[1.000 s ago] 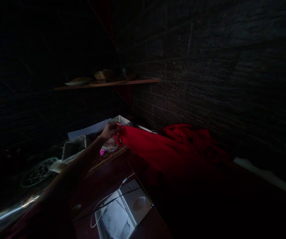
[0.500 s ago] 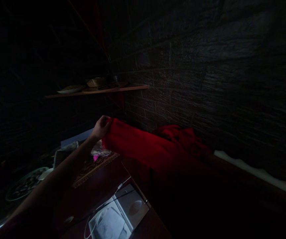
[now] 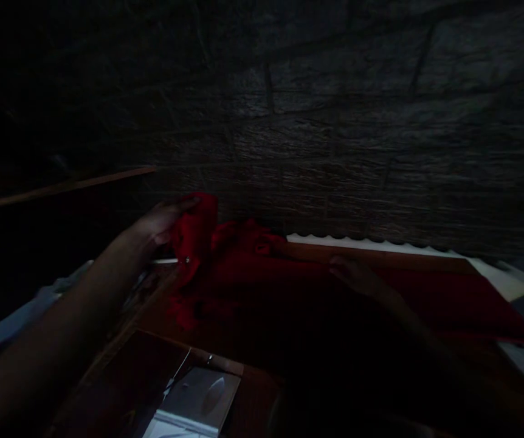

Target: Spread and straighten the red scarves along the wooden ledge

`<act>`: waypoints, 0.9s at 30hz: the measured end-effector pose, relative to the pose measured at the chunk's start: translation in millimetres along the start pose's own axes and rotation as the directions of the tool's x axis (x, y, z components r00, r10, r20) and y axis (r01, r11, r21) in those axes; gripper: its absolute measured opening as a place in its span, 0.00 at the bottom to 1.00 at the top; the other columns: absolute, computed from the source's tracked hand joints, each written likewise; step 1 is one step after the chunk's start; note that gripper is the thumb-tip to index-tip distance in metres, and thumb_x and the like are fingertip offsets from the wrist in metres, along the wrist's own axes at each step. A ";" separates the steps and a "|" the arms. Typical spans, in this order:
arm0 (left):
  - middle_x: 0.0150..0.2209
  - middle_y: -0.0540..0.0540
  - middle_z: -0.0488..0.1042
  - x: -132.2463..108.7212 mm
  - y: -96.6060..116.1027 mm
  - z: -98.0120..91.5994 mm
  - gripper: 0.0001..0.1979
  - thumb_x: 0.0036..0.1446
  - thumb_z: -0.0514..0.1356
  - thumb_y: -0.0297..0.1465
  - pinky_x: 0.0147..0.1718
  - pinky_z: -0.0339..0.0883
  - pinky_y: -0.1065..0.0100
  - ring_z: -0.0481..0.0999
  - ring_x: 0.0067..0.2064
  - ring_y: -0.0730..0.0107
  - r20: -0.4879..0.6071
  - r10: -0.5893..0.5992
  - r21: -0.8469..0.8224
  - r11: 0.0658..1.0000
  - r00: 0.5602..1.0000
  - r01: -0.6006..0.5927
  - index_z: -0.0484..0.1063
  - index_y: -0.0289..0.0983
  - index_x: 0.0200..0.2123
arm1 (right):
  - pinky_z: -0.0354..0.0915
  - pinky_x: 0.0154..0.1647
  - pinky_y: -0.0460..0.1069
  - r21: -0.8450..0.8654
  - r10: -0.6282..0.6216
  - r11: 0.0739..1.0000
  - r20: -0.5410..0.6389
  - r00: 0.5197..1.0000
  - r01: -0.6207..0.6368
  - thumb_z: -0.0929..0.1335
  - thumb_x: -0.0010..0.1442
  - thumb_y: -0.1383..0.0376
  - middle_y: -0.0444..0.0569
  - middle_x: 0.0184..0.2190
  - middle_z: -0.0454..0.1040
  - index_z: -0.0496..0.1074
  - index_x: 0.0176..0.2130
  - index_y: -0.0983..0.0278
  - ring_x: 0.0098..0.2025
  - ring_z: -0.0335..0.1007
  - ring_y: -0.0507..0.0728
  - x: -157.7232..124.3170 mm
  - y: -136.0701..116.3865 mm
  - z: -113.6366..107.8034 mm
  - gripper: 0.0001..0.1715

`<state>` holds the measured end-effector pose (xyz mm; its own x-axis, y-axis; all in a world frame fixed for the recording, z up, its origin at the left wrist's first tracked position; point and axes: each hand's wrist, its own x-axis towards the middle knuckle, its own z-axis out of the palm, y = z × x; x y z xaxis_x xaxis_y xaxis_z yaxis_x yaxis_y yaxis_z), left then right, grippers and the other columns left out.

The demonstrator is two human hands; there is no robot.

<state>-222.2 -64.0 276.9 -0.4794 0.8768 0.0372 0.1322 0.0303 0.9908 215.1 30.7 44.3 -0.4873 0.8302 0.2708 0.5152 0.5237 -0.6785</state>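
A long red cloth [image 3: 253, 271] stretches over a wooden surface along the wall, much of it lost in shadow. My left hand [image 3: 164, 220] is closed on its left end, which hangs folded and raised from the fingers. Farther right, my right hand [image 3: 355, 277] is at the cloth's upper edge, its fingers bent onto the fabric; the dark hides part of its grip. Beyond that hand the cloth runs on as a smooth red strip [image 3: 453, 298]. A bunched red heap [image 3: 248, 237] lies against the wall.
A dark brick wall [image 3: 312, 140] rises behind. A white scalloped edging [image 3: 371, 244] runs along its foot. At lower left is an open white box [image 3: 202, 398] with a cable beside it. A wooden shelf [image 3: 70, 185] juts out at left.
The view has swung right. The red cloth's left end, spread out before, now hangs folded from my left hand. My right hand has come into view at the cloth.
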 end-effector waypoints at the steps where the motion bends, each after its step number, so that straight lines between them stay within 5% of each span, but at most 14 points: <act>1: 0.30 0.46 0.80 -3.0 2.9 35.3 0.10 0.62 0.65 0.29 0.31 0.76 0.66 0.78 0.30 0.68 0.078 -0.063 -0.080 0.994 0.995 0.070 0.77 0.29 0.44 | 0.68 0.58 0.62 0.006 0.020 1.000 -0.011 1.000 -0.020 0.67 0.62 0.54 0.52 0.48 0.80 0.78 0.45 0.57 0.50 0.76 0.65 -18.0 1.0 -11.3 0.16; 5: 0.31 0.46 0.80 -31.8 -1.7 179.9 0.08 0.66 0.59 0.28 0.34 0.77 0.66 0.78 0.30 0.70 0.349 -0.210 -0.197 0.937 0.913 0.290 0.77 0.31 0.42 | 0.72 0.55 0.61 0.226 0.176 0.960 -0.026 0.984 -0.166 0.71 0.59 0.51 0.52 0.49 0.79 0.75 0.53 0.58 0.49 0.77 0.63 -88.6 -11.5 -46.6 0.25; 9: 0.32 0.48 0.80 -85.1 -28.8 308.2 0.04 0.59 0.64 0.24 0.39 0.77 0.64 0.79 0.31 0.70 0.562 -0.118 -0.273 0.908 0.819 0.318 0.77 0.34 0.38 | 0.68 0.62 0.60 0.591 0.285 0.787 -0.091 0.954 -0.179 0.78 0.50 0.51 0.53 0.61 0.71 0.61 0.66 0.57 0.61 0.69 0.62 -117.8 -43.1 -67.2 0.50; 12: 0.32 0.47 0.79 -120.9 -48.1 374.2 0.03 0.56 0.66 0.24 0.43 0.76 0.64 0.79 0.32 0.70 0.673 -0.083 -0.295 0.881 0.735 0.370 0.76 0.34 0.35 | 0.64 0.67 0.59 0.687 0.302 0.723 -0.220 0.928 -0.073 0.80 0.46 0.55 0.51 0.65 0.66 0.56 0.69 0.55 0.64 0.65 0.60 -113.3 -49.7 -80.9 0.58; 14: 0.32 0.46 0.79 -132.7 -54.8 396.7 0.04 0.57 0.67 0.27 0.45 0.75 0.63 0.79 0.33 0.70 0.734 -0.054 -0.293 0.874 0.677 0.388 0.74 0.35 0.34 | 0.64 0.66 0.59 0.688 0.349 0.724 -0.315 0.883 -0.041 0.79 0.43 0.56 0.52 0.63 0.69 0.61 0.66 0.59 0.62 0.67 0.61 -108.1 -38.3 -89.8 0.55; 18: 0.42 0.43 0.80 -130.5 -66.3 384.4 0.15 0.56 0.71 0.37 0.50 0.74 0.57 0.81 0.39 0.67 0.789 0.065 -0.258 0.938 0.611 0.233 0.72 0.37 0.41 | 0.69 0.58 0.58 0.678 0.508 0.714 -0.332 0.795 -0.173 0.76 0.43 0.59 0.52 0.48 0.79 0.73 0.48 0.65 0.49 0.75 0.61 -106.4 1.7 -108.5 0.32; 22: 0.57 0.36 0.73 -126.4 -108.4 323.3 0.33 0.50 0.73 0.45 0.59 0.68 0.51 0.77 0.55 0.56 0.690 0.203 -0.069 0.974 0.694 -0.216 0.67 0.40 0.54 | 0.74 0.44 0.52 0.681 0.587 0.695 -0.351 0.729 -0.232 0.71 0.46 0.65 0.46 0.32 0.78 0.73 0.35 0.64 0.36 0.74 0.56 -105.7 23.4 -131.6 0.13; 27: 0.71 0.32 0.56 -131.8 -181.8 249.0 0.54 0.48 0.70 0.54 0.70 0.48 0.41 0.54 0.72 0.40 0.672 0.278 0.372 0.676 0.687 -0.637 0.52 0.38 0.71 | 0.73 0.32 0.47 0.780 0.628 0.613 -0.384 0.676 -0.126 0.67 0.52 0.70 0.42 0.28 0.76 0.71 0.33 0.61 0.29 0.73 0.53 -72.5 14.4 -177.8 0.06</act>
<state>33.0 -65.6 59.4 0.2902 0.9330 0.2130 0.7171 -0.3594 0.5972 383.2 12.0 136.3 0.2650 0.9640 0.0196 -0.1727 0.0674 -0.9827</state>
